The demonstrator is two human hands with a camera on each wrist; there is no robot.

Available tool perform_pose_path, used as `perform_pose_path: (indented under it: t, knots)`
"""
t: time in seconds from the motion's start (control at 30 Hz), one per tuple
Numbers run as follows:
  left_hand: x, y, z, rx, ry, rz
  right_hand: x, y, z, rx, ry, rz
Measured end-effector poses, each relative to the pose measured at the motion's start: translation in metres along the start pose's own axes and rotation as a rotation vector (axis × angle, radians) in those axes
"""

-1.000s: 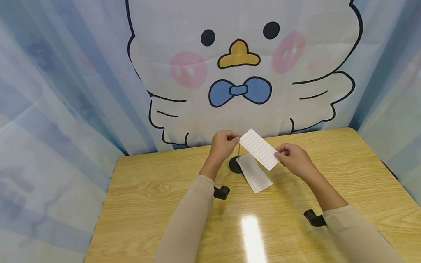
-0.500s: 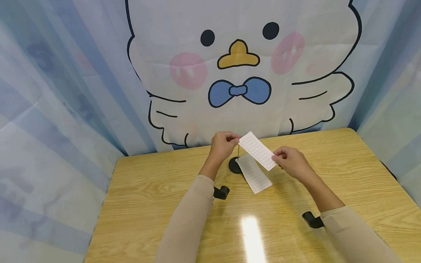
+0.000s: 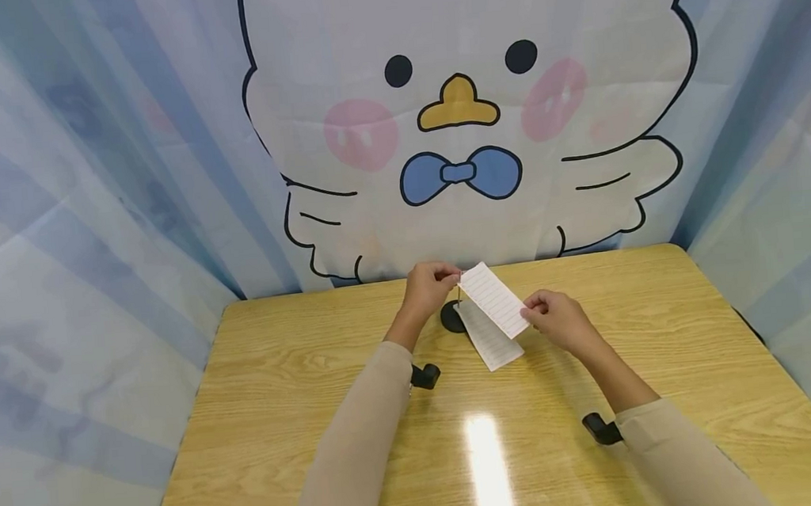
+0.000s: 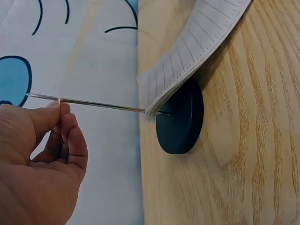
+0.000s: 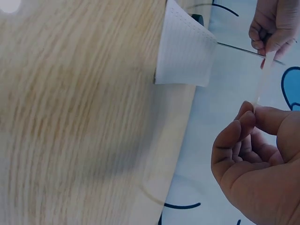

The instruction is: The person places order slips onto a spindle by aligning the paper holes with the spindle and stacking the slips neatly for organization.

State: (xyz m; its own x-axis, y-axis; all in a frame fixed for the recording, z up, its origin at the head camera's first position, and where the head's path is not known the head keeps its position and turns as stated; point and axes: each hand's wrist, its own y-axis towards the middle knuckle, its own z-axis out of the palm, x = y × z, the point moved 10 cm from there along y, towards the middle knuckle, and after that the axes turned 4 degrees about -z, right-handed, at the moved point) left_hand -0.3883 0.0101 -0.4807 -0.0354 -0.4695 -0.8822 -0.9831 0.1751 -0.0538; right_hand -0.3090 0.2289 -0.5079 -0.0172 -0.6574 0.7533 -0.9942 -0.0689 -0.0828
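Note:
A bill spike has a thin metal rod (image 4: 103, 104) rising from a round black base (image 3: 451, 318). Several lined paper slips (image 4: 192, 47) are threaded low on the rod, just above the base, and droop to one side. Higher up is a single lined slip (image 3: 493, 300), seen edge-on in both wrist views. My left hand (image 3: 426, 291) pinches its far-left end right at the rod, whose pointed tip shows beyond the paper in the left wrist view. With thumb and fingertips, my right hand (image 3: 559, 320) pinches the opposite end.
The spike stands near the back edge of a wooden table (image 3: 304, 420). Behind it hangs a curtain (image 3: 588, 215) with a cartoon bird print. Black wrist mounts (image 3: 425, 376) show beside both sleeves.
Both hands and the single slip have moved down a little toward the base. The right hand has also shifted slightly left. The lower slips and the base stay put.

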Motion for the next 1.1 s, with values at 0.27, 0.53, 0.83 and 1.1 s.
perform_pose_path:
  t: [0.27, 0.53, 0.83, 1.1]
  knots:
    - [0.008, 0.002, 0.003, 0.012, 0.013, -0.007, -0.007, 0.002, 0.013, 0.031, -0.024, 0.006]
    - [0.02, 0.003, 0.013, 0.019, 0.076, -0.022, -0.014, -0.004, 0.035, 0.099, -0.051, 0.02]
    - [0.037, 0.005, 0.023, 0.026, 0.124, -0.061, -0.021, -0.002, 0.046, 0.112, -0.129, 0.0]
    - [0.043, 0.006, 0.029, 0.049, 0.138, -0.081, -0.025, -0.003, 0.05, 0.13, -0.138, 0.014]
